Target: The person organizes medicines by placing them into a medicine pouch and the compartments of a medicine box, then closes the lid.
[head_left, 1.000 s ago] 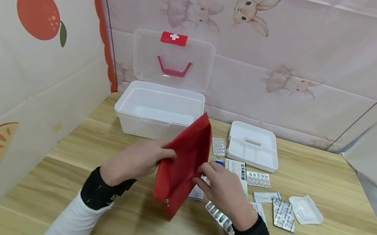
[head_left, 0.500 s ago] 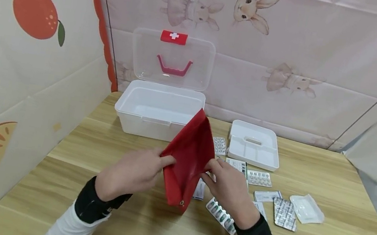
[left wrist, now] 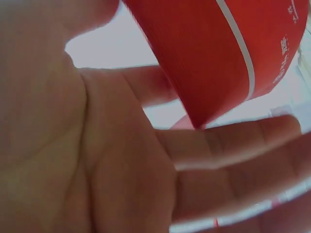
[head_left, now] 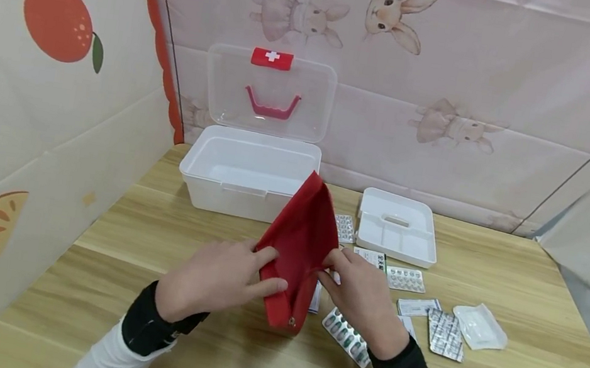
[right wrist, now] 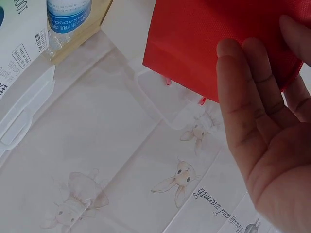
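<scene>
A red zip pouch (head_left: 299, 235) stands tilted above the table with its mouth spread. My left hand (head_left: 220, 278) is at its left side, thumb and forefinger over the inner face. In the left wrist view, the other fingers (left wrist: 233, 145) stretch out straight beside the pouch's corner. My right hand (head_left: 361, 292) pinches the pouch's right edge between thumb and fingers, close to the mouth. White lettering marks the outer face in the left wrist view. Just right of the pouch lies a blister pack of green capsules (head_left: 345, 336), partly behind my right wrist.
Behind the pouch stands a white first-aid box (head_left: 236, 197) with its clear lid (head_left: 307, 100) raised. A white divided tray (head_left: 397, 225) sits to its right. Several blister packs, including a silver one (head_left: 445, 335), and a clear plastic tray (head_left: 479, 329) lie at right.
The pouch has turned and shifted slightly right, its mouth spreading wider. My left hand has moved right, its thumb and forefinger now spread apart. My right hand keeps its pinch.
</scene>
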